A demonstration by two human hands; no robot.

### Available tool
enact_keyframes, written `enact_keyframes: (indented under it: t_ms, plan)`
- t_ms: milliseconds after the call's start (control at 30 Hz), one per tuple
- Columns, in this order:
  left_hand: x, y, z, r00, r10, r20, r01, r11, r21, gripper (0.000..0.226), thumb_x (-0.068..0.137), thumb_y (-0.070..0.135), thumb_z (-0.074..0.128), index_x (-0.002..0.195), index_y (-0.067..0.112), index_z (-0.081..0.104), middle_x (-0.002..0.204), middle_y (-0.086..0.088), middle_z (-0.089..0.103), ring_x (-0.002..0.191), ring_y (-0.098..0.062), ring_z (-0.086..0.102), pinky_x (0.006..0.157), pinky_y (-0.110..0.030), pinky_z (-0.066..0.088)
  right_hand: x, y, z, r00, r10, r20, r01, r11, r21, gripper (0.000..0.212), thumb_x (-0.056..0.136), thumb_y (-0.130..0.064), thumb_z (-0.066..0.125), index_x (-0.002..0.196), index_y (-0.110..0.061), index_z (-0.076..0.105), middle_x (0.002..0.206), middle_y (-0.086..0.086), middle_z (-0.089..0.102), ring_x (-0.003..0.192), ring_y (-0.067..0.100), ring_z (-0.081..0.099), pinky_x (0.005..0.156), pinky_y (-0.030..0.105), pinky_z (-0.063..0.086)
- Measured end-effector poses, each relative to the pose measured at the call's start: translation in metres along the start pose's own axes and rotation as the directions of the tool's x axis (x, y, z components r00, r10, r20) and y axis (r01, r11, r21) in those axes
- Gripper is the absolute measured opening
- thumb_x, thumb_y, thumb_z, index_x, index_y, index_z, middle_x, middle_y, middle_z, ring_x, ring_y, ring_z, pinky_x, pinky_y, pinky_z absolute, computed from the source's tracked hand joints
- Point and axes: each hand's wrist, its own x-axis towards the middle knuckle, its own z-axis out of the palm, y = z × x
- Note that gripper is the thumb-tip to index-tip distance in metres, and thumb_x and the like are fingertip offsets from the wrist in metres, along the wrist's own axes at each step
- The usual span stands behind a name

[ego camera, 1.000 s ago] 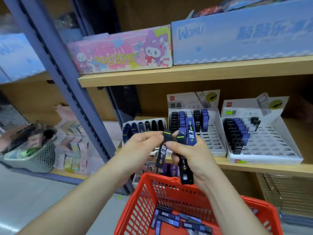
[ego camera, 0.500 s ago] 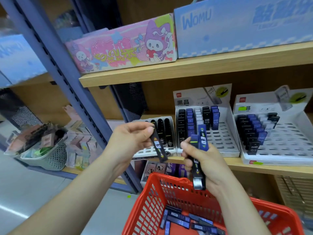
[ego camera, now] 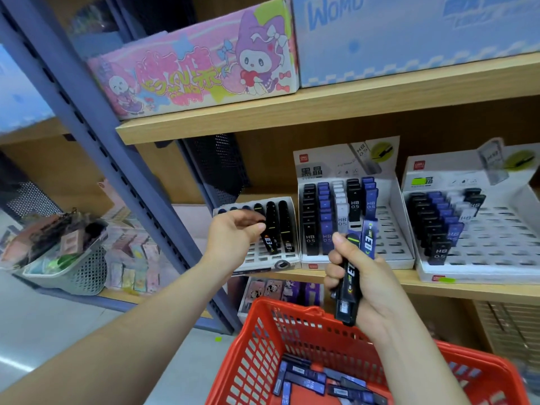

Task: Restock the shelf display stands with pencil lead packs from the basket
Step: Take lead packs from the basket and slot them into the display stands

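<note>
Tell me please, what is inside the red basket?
Loose blue and black lead packs lie jumbled on the bottom of the red basket. The right arm covers part of the bottom, so anything under it is hidden.

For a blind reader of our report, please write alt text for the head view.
A person's right hand grips a few lead packs over a red basket holding more, while the left hand reaches to a black pack in the leftmost stand of three on a wooden shelf.
</note>
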Motion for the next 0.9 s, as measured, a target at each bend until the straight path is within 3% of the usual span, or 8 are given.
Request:
enact_keyframes:
  t_ms: [233,467,700,800,833,900]
  plan:
    - [0.006,-0.011,0.01,0.999,0.029,0.036,-0.032,0.996,0.078,0.022,0.084,0.003,0.068,0.081,0.024,0.071,0.082,0.002,0.071,0.083,-0.013,0.067,0.08,-0.027,0.055,0.0,0.001,0.002,1.0,0.013,0.018,-0.014,1.0,0.026,0.017,0.074,-0.02,0.073,0.083,-0.017,0.059,0.061,-0.001,0.052,0.045,0.009,0.045,0.044,0.02,0.04]
    - [0.003,-0.013,0.013,0.99,0.134,0.046,-0.141,0.941,0.309,0.019,0.087,0.007,0.066,0.103,0.013,0.074,0.094,0.005,0.069,0.095,-0.009,0.064,0.094,-0.029,0.05,0.0,0.003,0.003,1.0,0.026,-0.017,-0.024,0.994,0.102,0.027,0.07,-0.024,0.075,0.088,-0.016,0.057,0.065,-0.001,0.053,0.046,0.008,0.045,0.043,0.018,0.041]
    - [0.002,-0.008,0.013,0.994,0.105,0.038,-0.112,0.917,0.383,0.023,0.086,0.01,0.068,0.106,0.02,0.071,0.087,0.007,0.067,0.085,-0.014,0.066,0.08,-0.028,0.053,0.0,0.012,0.017,0.997,0.062,-0.051,-0.042,0.947,0.319,0.026,0.07,-0.027,0.075,0.087,-0.015,0.06,0.066,-0.001,0.053,0.049,0.008,0.049,0.043,0.019,0.044]
    - [-0.003,0.007,0.007,0.988,0.126,0.085,-0.152,0.812,0.563,0.029,0.088,0.02,0.067,0.116,0.024,0.063,0.088,0.005,0.067,0.08,-0.013,0.063,0.078,-0.029,0.052,0.002,0.013,0.019,0.995,0.056,-0.086,-0.016,0.915,0.402,0.027,0.07,-0.03,0.075,0.086,-0.015,0.06,0.067,0.0,0.054,0.052,0.01,0.053,0.046,0.02,0.047]
    - [-0.009,0.017,0.004,0.985,0.124,0.12,-0.172,0.773,0.611,0.021,0.089,0.023,0.065,0.11,0.023,0.063,0.084,0.006,0.067,0.076,-0.012,0.062,0.076,-0.03,0.052,0.003,0.013,0.02,0.994,0.047,-0.096,-0.003,0.911,0.413,0.027,0.071,-0.031,0.075,0.085,-0.015,0.059,0.067,-0.001,0.054,0.052,0.01,0.054,0.047,0.021,0.048]
    - [-0.029,0.039,0.003,0.964,0.008,0.264,-0.147,0.848,0.509,0.013,0.091,0.033,0.062,0.09,0.019,0.065,0.074,0.002,0.068,0.065,-0.014,0.066,0.067,-0.032,0.056,0.005,0.013,0.02,0.992,0.022,-0.126,0.032,0.909,0.416,0.025,0.074,-0.034,0.074,0.083,-0.016,0.059,0.066,-0.002,0.055,0.053,0.01,0.055,0.049,0.023,0.049]
